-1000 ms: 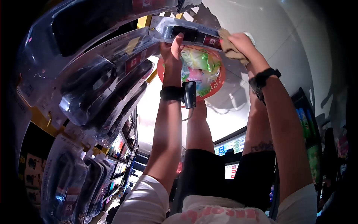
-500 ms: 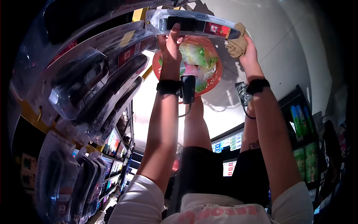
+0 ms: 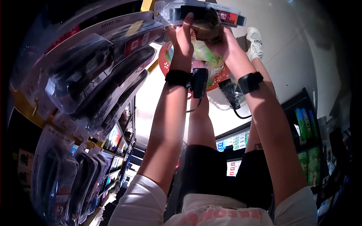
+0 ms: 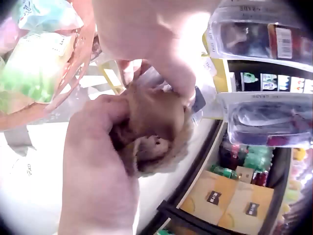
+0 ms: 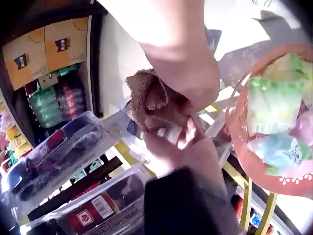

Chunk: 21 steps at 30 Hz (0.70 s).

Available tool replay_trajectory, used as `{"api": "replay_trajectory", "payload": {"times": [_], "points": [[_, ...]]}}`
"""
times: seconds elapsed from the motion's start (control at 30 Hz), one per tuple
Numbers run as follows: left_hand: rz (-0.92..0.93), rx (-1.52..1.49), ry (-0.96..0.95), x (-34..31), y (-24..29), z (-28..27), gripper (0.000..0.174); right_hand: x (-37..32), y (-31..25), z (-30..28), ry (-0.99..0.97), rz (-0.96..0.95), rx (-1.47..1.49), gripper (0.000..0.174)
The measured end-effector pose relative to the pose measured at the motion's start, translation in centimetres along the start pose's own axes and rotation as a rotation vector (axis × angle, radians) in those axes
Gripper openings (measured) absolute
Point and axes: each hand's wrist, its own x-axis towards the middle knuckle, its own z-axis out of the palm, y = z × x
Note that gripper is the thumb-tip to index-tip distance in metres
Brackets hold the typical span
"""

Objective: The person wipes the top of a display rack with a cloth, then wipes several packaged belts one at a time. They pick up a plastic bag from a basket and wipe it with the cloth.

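My left hand (image 3: 183, 37) grips the near end of a clear plastic package (image 3: 235, 19) at the top of the head view, its thumb lying over the front. With my right hand (image 3: 227, 46) I hold a brown cloth (image 3: 208, 32) against the package's middle, close beside the left fingers. In the left wrist view the right hand (image 4: 100, 161) has its fingers in the folded cloth (image 4: 159, 115), below the left hand (image 4: 151, 34). The right wrist view shows the cloth (image 5: 146, 98) bunched between the right hand (image 5: 181, 58) and left hand (image 5: 178, 149).
Similar packages (image 3: 81, 71) hang in rows on the left. Below the hands, a red basket (image 3: 164, 62) holds bagged goods on the floor. A dark shelf (image 3: 301, 101) with green and blue packs stands at the right. A shoe (image 3: 255, 42) is beyond the right hand.
My right hand has moved left with the cloth, from the package's far end to its middle beside my left hand. The package sits higher in the head view.
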Motion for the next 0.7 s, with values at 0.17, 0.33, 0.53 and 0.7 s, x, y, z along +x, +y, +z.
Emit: {"api": "replay_trajectory", "payload": {"times": [0.17, 0.33, 0.53, 0.7], "points": [[0.025, -0.055, -0.008, 0.7, -0.9, 0.0, 0.044, 1.4, -0.8, -1.9, -0.366, 0.289, -0.181, 0.029], [-0.365, -0.351, -0.013, 2.6, -0.9, -2.0, 0.043, 0.4, 0.6, -1.2, -0.581, 0.384, -0.092, 0.032], [0.032, 0.028, -0.072, 1.3, -0.6, -1.2, 0.040, 1.9, 1.2, -3.0, -0.409, 0.022, -0.093, 0.033], [0.111, -0.088, -0.011, 2.4, -2.5, -1.2, 0.050, 1.4, 0.7, -2.6, -0.402, 0.310, 0.147, 0.035]]}}
